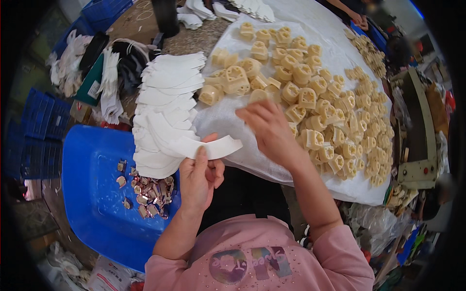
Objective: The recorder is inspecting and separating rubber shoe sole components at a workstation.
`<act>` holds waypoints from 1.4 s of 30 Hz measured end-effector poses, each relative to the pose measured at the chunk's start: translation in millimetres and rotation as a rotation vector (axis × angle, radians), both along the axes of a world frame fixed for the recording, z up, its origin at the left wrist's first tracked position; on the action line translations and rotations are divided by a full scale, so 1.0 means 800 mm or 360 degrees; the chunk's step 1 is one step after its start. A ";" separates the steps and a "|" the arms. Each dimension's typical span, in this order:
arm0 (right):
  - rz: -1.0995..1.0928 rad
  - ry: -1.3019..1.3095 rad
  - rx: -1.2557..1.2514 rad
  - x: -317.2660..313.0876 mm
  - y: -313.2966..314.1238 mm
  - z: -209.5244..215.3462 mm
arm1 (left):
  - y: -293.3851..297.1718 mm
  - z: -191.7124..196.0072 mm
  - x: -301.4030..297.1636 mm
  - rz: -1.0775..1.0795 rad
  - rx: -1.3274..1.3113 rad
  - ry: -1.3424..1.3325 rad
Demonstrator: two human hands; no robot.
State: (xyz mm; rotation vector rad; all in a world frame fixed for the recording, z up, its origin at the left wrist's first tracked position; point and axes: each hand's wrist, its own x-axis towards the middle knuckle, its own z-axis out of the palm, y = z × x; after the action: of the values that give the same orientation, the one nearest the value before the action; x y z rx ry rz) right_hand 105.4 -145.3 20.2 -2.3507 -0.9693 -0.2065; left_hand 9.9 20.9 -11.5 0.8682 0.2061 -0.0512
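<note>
My left hand (198, 177) pinches a curved white strip (221, 148) between thumb and fingers, its free end pointing right. The strip looks like paper or thin card. Just beyond it lies a long fanned stack of similar white pieces (167, 92). To the right, my right hand (269, 130) hovers over the white sheet near the closest cream-coloured moulded parts (236, 80). Its fingers are loosely bent and apart, slightly blurred, and nothing shows in them. The cream parts are hollow, rounded blocks, heaped across the sheet.
A blue plastic tub (97, 194) at the left holds small shiny metallic pieces (153, 196). The white sheet (218, 114) covers much of the table. A dark cylinder (165, 18) stands at the back. Another person's hands (358, 19) are at the far right.
</note>
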 end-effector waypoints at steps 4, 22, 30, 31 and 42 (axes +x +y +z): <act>-0.0112 -0.0425 -0.0643 0.038 -0.003 -0.003 | -0.004 0.002 -0.003 0.0009 0.0061 -0.0003; -0.0289 -0.0124 0.0066 -0.037 0.009 -0.053 | 0.012 0.005 -0.013 0.0235 0.0115 -0.0067; -0.0366 0.0271 0.0717 -0.076 -0.008 -0.015 | 0.003 0.007 -0.015 0.0317 0.0258 -0.0023; -0.0329 0.0407 0.0992 -0.086 0.001 0.002 | 0.001 0.006 -0.018 0.0315 0.0264 -0.0053; 0.0105 -0.0356 0.1198 -0.088 0.015 -0.022 | -0.033 0.032 -0.027 -0.0025 0.0070 -0.0220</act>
State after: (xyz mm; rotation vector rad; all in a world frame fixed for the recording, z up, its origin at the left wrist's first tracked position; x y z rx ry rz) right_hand 35.3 -133.6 2.7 -1.6235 -0.8676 -0.6886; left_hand -11.8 -5.7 14.0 0.9136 0.0712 -0.0010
